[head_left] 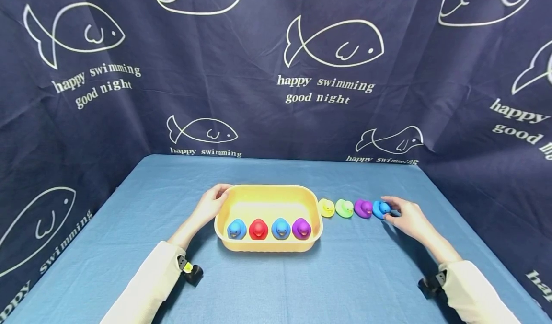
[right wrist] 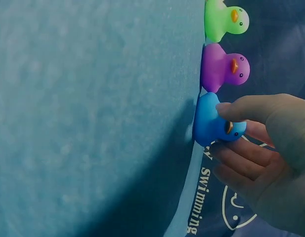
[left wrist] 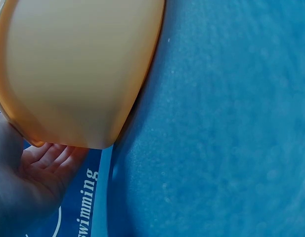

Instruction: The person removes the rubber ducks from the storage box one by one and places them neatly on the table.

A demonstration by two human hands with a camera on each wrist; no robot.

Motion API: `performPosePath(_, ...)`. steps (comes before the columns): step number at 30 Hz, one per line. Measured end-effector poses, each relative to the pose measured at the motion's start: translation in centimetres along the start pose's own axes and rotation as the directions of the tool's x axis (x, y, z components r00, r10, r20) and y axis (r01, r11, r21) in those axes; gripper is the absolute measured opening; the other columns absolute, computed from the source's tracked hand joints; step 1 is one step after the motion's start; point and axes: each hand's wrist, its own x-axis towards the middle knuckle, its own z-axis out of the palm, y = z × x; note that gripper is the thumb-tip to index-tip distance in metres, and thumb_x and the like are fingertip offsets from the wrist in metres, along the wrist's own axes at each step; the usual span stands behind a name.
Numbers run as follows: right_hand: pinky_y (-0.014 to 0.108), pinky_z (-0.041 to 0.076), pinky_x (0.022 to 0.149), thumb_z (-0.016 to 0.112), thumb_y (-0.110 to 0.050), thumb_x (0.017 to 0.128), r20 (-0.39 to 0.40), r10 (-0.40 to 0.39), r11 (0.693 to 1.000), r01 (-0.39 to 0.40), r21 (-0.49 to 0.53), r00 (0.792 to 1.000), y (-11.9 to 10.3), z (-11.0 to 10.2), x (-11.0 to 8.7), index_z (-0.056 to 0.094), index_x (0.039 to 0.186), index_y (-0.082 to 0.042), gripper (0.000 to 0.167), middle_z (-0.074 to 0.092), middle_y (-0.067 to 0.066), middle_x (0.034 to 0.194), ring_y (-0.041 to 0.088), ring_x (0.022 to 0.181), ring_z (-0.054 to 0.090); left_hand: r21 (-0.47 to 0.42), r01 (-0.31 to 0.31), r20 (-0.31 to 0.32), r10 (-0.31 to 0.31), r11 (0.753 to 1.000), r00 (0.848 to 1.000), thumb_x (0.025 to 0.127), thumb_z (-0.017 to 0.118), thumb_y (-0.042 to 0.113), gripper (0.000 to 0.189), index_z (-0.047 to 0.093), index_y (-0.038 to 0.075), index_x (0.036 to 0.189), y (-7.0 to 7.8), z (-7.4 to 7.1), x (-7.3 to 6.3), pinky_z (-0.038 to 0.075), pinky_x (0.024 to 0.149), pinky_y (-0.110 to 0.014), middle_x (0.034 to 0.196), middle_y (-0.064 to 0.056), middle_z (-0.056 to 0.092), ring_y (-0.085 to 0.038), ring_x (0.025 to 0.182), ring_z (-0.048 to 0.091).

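My left hand (head_left: 209,204) grips the left end of a pale yellow plastic tub (head_left: 267,245), thumb at the rim and fingers behind the wall. Inside the tub, along its near side, sit a blue rubber duck (head_left: 236,228), a red one, another blue one and a purple one. My right hand (head_left: 407,214) pinches a blue rubber duck (right wrist: 206,118) at the right end of a row on the table, thumb on the near side of its body and fingers around the far side. Beside it stands a purple duck (right wrist: 224,69), almost touching.
Farther left in the row come a light green duck (head_left: 344,208) and a yellow duck (head_left: 326,208), the latter close against the tub's right end. A blue cloth (head_left: 276,285) covers the table. Dark blue curtains (head_left: 258,65) with fish prints hang behind and at both sides.
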Motion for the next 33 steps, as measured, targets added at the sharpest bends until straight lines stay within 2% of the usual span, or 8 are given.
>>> performPosePath(3, 0.055, 0.047, 0.081, 0.07, -0.005, 0.078, -0.023, -0.018, 1.0, 0.017, -0.013, 1.0, -0.2, -0.1, 0.0, 0.056, 0.121, 0.007, 0.047, 0.06, 0.03, 0.111, 0.043, 0.097, 0.06, -0.002, -0.001, -0.001, 0.001, 1.0, 1.0, 0.098, 0.048, 0.017, 0.028, 0.059, 0.004, 0.121, 0.0, -0.1, 0.0, 0.05, 0.083, -0.037, 0.11, -0.016, 0.064, -0.026, 0.097, 0.061)
performPosePath(10, 0.055, 0.048, 0.079, 0.07, -0.006, 0.079, -0.112, -0.054, 0.998, 0.049, -0.047, 0.992, -1.3, -0.9, 0.0, 0.059, 0.117, 0.007, 0.041, 0.062, 0.028, 0.109, 0.045, 0.095, 0.059, 0.009, 0.002, -0.001, -0.002, 1.0, 1.0, 0.098, 0.048, 0.016, 0.028, 0.058, 0.004, 0.121, 0.1, -0.1, 0.0, 0.049, 0.083, -0.037, 0.11, -0.016, 0.063, -0.026, 0.097, 0.061)
performPosePath(17, 0.056, 0.046, 0.085, 0.069, -0.011, 0.083, -0.094, -0.033, 0.999, 0.032, -0.005, 0.995, -2.7, -1.4, 0.1, 0.058, 0.119, 0.006, 0.042, 0.061, 0.027, 0.114, 0.046, 0.102, 0.058, 0.013, -0.002, -0.006, 0.003, 1.0, 1.0, 0.097, 0.048, 0.016, 0.029, 0.058, 0.003, 0.121, 0.2, -0.2, 0.0, 0.049, 0.082, -0.036, 0.11, -0.017, 0.064, -0.027, 0.095, 0.061)
performPosePath(21, 0.054, 0.048, 0.084, 0.07, -0.01, 0.082, -0.104, -0.041, 0.999, 0.04, -0.009, 0.994, -3.4, -1.2, 0.2, 0.059, 0.119, 0.005, 0.041, 0.064, 0.025, 0.11, 0.043, 0.1, 0.06, 0.012, 0.0, -0.007, 0.0, 1.0, 1.0, 0.097, 0.048, 0.016, 0.029, 0.059, 0.004, 0.121, 0.1, -0.2, 0.0, 0.049, 0.082, -0.035, 0.11, -0.017, 0.064, -0.027, 0.095, 0.061)
performPosePath(26, 0.053, 0.048, 0.083, 0.071, -0.01, 0.081, -0.126, -0.079, 0.997, 0.079, -0.012, 0.989, -4.2, -0.8, 0.2, 0.061, 0.117, 0.003, 0.04, 0.066, 0.021, 0.106, 0.04, 0.098, 0.061, 0.014, 0.005, -0.002, -0.005, 1.0, 1.0, 0.097, 0.048, 0.016, 0.029, 0.058, 0.004, 0.121, 0.0, -0.1, 0.0, 0.049, 0.082, -0.035, 0.11, -0.016, 0.063, -0.026, 0.096, 0.061)
performPosePath(33, 0.05, 0.044, 0.087, 0.074, -0.012, 0.079, -0.15, -0.153, 0.988, 0.152, -0.022, 0.977, -5.6, -0.2, 0.4, 0.065, 0.113, -0.001, 0.037, 0.068, 0.016, 0.107, 0.036, 0.104, 0.06, 0.014, 0.006, 0.001, -0.006, 1.0, 1.0, 0.097, 0.048, 0.016, 0.029, 0.058, 0.004, 0.121, 0.0, -0.1, 0.0, 0.049, 0.082, -0.036, 0.111, -0.017, 0.063, -0.026, 0.096, 0.061)
